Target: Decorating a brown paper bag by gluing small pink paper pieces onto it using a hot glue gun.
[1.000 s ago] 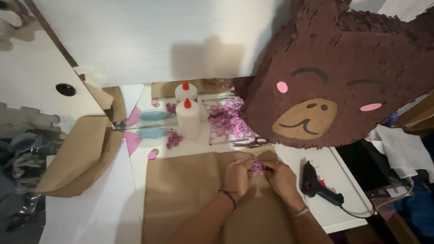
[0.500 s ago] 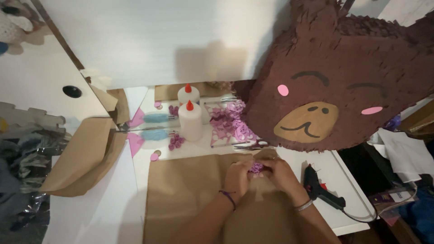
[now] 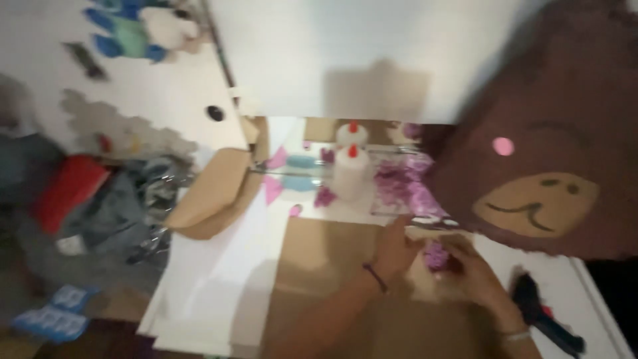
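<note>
The view is blurred by motion. My left hand (image 3: pixel 393 251) and my right hand (image 3: pixel 468 269) meet over brown paper (image 3: pixel 319 266) on a white table (image 3: pixel 212 266). Between their fingers sits a small purple crinkled piece (image 3: pixel 435 254), pinched from both sides. A dark band circles my left wrist. A large brown bear-face piñata (image 3: pixel 538 173) with pink cheeks and a tan muzzle stands just right of my hands.
A white glue bottle (image 3: pixel 349 174) with a red tip stands behind, doubled in a mirror. A heap of purple paper bits (image 3: pixel 402 186) lies beside it. A black glue gun (image 3: pixel 541 312) lies right. Clothes (image 3: pixel 100 199) pile on the floor left.
The camera has swung left and blurred, so the table and piñata sit further right in view. Both hands stay together on the purple piece.
</note>
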